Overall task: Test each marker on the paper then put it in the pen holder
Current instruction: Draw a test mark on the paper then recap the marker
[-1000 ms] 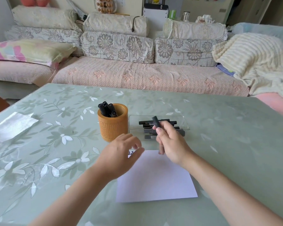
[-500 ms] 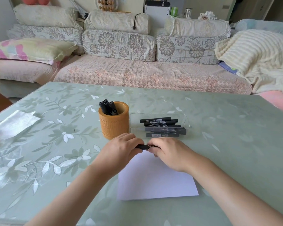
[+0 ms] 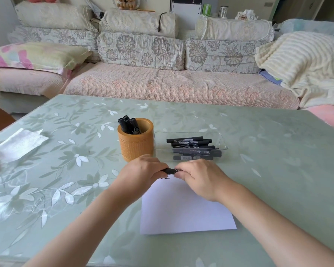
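Black marker (image 3: 170, 171): slim plastic cylinder, matte, w/ white print on the barrel. It's held level just above the far edge of the paper (image 3: 183, 214). Only a short mid-section shows btwn the two fists. Left hand (image 3: 143, 171) has fingers curled round one end, and right hand (image 3: 199, 178) is curled round the other, knuckles up. Both ends are hidden, so can't tell if the cap is on or off.

Paper: 1 plain white sheet, flat, smooth, rectangular, lying on the table (image 3: 268, 170). Table top is glossy pale green w/ a white leaf-and-flower print and strong glare at left.

Pen holder (image 3: 136, 145): 1 round orange-tan cup w/ a woven-looking texture, upright, just beyond the left hand. Its markers (image 3: 129, 126) number approx 4, black cap ends up, leaning to the left side.

Right of the holder, close beside it: 1 clear plastic tray (image 3: 161, 140), shallow, rounded corners. It holds loose markers (image 3: 191, 149), black and grey, lying lengthwise. There are 5 or 6; they overlap, so exact count unclear. The right hand's knuckles cover the tray's near edge.

Far left on the table: 1 crinkled silvery sheet (image 3: 17, 144). Behind the table: sofa (image 3: 162, 85) w/ a quilted pink seat cover and floral cushions. On it are a pastel pillow (image 3: 37, 54) and a ribbed cream blanket (image 3: 307, 62).
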